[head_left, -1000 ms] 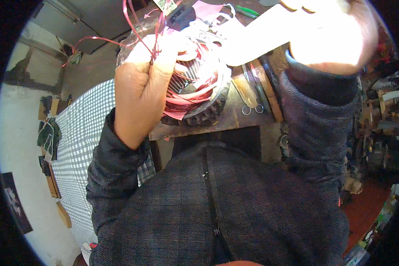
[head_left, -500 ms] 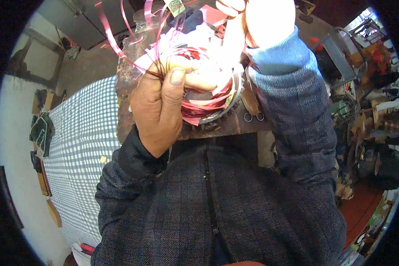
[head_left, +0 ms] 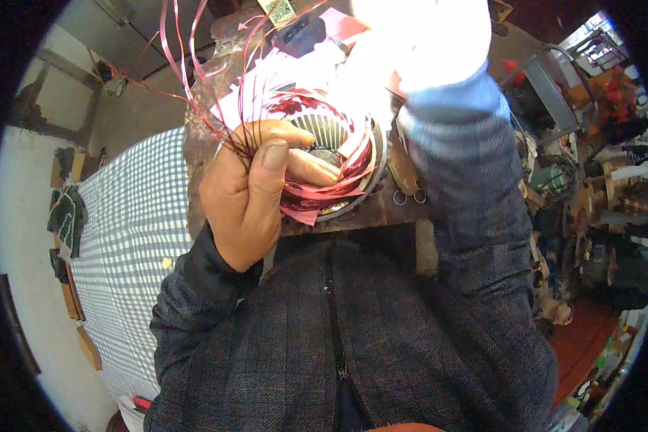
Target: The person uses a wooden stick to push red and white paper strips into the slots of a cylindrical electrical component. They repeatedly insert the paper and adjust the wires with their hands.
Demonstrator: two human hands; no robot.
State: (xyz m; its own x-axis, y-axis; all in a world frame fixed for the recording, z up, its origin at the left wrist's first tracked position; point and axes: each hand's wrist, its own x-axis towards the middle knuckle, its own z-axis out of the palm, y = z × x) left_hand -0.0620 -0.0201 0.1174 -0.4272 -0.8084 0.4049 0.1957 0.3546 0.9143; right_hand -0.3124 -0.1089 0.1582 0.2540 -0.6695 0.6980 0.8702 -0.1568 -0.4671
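Observation:
A motor stator (head_left: 322, 128) with slotted inner walls lies on the bench before me, ringed by red wire windings (head_left: 363, 171) with pink paper strips tucked among them. My left hand (head_left: 241, 198) is closed at its near left side, pinching a bundle of thin reddish wire leads (head_left: 246, 108) between thumb and forefinger. Its other fingers reach into the stator's opening. The leads fan upward and to the left from the grip. Beyond the stator's far right side is my right hand (head_left: 439, 39), washed out by strong light, so its fingers cannot be made out.
Scissors (head_left: 408, 186) lie right of the stator on the worn bench (head_left: 201, 155). Pink paper (head_left: 342, 25) and a card with a printed square code (head_left: 278, 11) are at the back. A checked cloth (head_left: 133, 216) covers a surface at left; cluttered shelves (head_left: 619, 187) stand right.
My left hand has shifted slightly left and down, and the loose leads have swung. More of the stator's slots show. My right hand has moved a little and is more washed out.

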